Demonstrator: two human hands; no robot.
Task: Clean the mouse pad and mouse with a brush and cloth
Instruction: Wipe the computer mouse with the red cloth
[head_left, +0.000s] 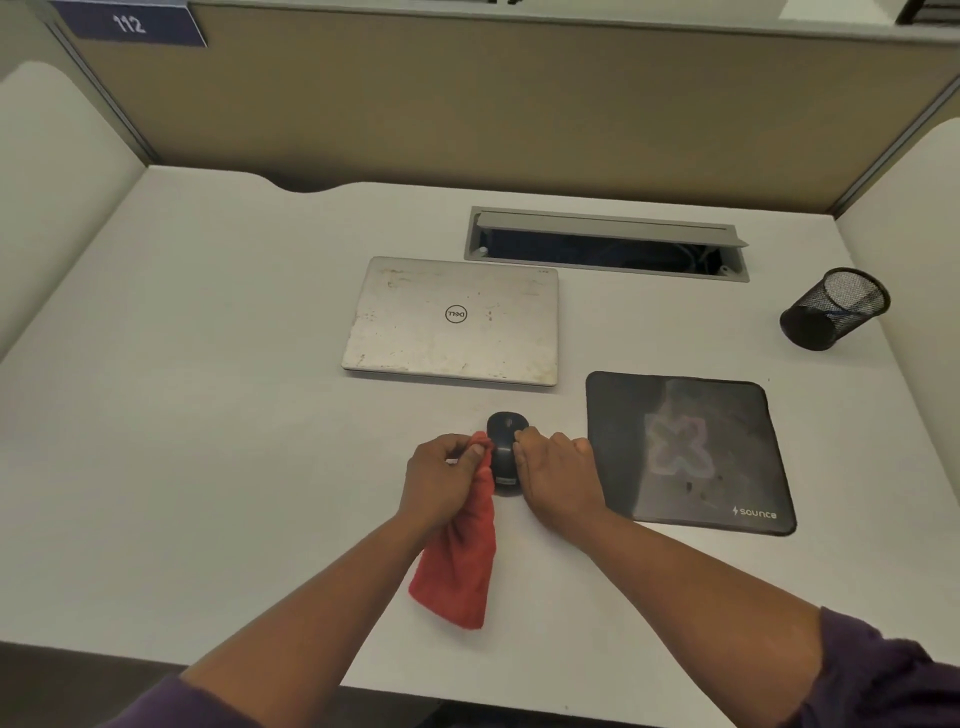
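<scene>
Left hand (441, 480) bunched around red cloth (460, 561), right hand (558, 478) curled steadying mouse (505, 452) on worktop (208, 415); risk of mouse skidding under hard wiping.

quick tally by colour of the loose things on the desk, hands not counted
Black: 3 - mouse, mouse pad, mesh pen cup
Red: 1 - cloth
Silver: 1 - closed laptop
Total: 5
</scene>
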